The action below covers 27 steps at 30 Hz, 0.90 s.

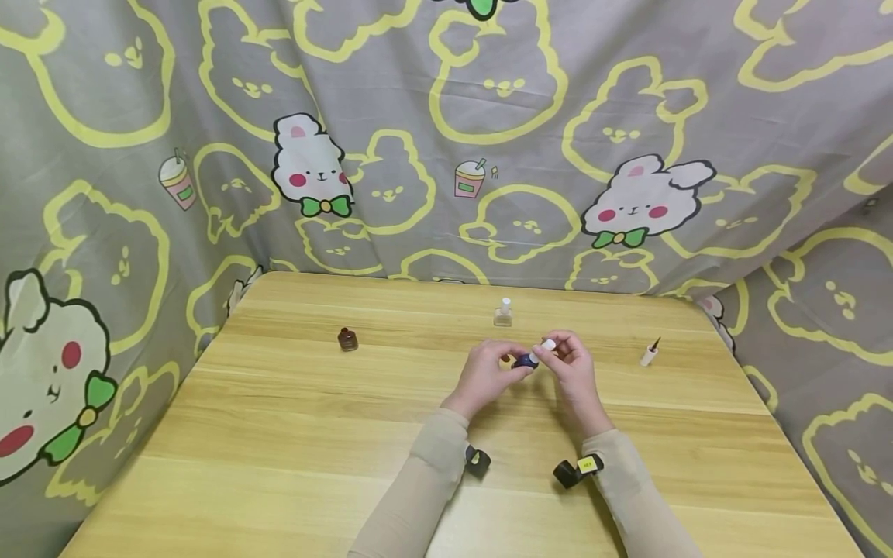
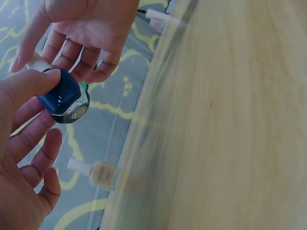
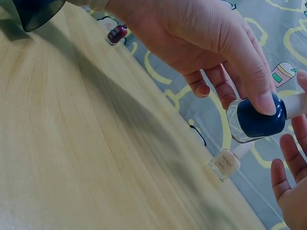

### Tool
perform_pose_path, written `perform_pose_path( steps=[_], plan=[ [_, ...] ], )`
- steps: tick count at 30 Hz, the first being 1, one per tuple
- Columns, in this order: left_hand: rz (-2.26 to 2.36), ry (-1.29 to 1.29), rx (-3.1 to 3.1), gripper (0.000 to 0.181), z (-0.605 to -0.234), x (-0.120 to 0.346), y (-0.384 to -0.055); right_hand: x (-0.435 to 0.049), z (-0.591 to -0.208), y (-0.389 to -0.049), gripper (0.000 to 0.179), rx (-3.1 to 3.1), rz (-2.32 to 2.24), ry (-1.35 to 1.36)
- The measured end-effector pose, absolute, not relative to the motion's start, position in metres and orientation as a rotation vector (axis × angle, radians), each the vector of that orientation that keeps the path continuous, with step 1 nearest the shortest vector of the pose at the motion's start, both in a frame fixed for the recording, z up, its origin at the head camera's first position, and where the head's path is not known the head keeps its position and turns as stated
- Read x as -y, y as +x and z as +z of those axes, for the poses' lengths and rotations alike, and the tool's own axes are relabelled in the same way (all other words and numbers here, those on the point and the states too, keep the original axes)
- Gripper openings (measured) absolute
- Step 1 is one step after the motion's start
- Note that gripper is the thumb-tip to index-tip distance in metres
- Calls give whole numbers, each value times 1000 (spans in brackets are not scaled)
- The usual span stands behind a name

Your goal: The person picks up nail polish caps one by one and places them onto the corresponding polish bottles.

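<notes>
A small nail polish bottle of dark blue polish (image 1: 525,361) is tilted above the table, its neck toward the right. My left hand (image 1: 488,372) pinches the glass body between thumb and fingers; the thumb lies over the blue side in the left wrist view. On the bottle's neck sits a white cap (image 1: 548,345), which my right hand (image 1: 574,373) grips with thumb and fingertips. In the right wrist view the blue bottle (image 3: 261,117) meets the cap (image 3: 295,104) with no gap that I can see.
A pale beige nail polish bottle (image 1: 502,316) with a white cap stands behind the hands. Far left is a dark red bottle (image 1: 347,339). At right stands a small whitish container (image 1: 649,356) with a thin dark top. Patterned curtain (image 1: 418,155) encloses the wooden table (image 1: 279,465).
</notes>
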<state>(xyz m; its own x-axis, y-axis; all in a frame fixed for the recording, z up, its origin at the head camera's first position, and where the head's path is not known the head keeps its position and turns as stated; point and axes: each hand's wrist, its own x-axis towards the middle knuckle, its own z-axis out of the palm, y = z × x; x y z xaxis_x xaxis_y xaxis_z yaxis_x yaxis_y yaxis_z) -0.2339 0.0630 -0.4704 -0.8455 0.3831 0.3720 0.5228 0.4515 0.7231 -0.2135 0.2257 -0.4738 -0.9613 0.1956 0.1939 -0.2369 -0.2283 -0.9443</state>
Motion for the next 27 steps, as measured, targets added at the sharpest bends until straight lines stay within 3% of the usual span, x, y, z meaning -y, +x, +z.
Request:
perform_pose_path(
  steps=[18, 27],
  plan=[
    [-1428, -755, 2526, 22, -470, -57, -239, -229, -474, -212, 40, 1815, 2254, 346],
    [-1413, -754, 2536, 23, -468, -56, -237, -226, -473, -211, 24, 1760, 2331, 301]
  ],
)
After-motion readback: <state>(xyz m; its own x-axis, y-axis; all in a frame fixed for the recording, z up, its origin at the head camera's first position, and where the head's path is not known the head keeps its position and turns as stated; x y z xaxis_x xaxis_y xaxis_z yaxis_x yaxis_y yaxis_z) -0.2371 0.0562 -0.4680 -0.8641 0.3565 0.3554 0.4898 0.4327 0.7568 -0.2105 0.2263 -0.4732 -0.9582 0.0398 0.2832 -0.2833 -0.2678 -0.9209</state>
